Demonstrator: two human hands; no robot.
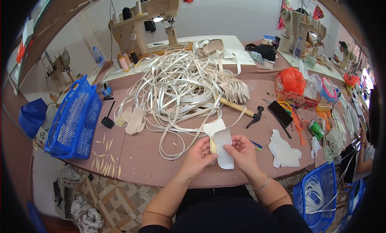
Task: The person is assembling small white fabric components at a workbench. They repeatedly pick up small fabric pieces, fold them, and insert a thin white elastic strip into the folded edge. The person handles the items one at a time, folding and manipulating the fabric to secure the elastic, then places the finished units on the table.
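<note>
Close to the table's front edge, my left hand (198, 157) is closed on a white curved piece (214, 127) with a cream-yellow edge. My right hand (243, 153) pinches a pale grey-white flat piece (223, 146) between thumb and fingers. This flat piece overlaps the curved one, and its lower end hangs free between my hands. Whether the two are joined cannot be seen. Just beyond my hands spreads a large tangle of white straps (173, 88). A hammer (237, 106) with a wooden handle lies across its right side.
A blue basket (76, 124) stands at the left; another blue basket (327, 192) with white straps is low right. Right of the hammer lie a black phone (280, 114), white cutouts (283, 150) and a green can (316, 129). Sewing machines (140, 24) stand at the back.
</note>
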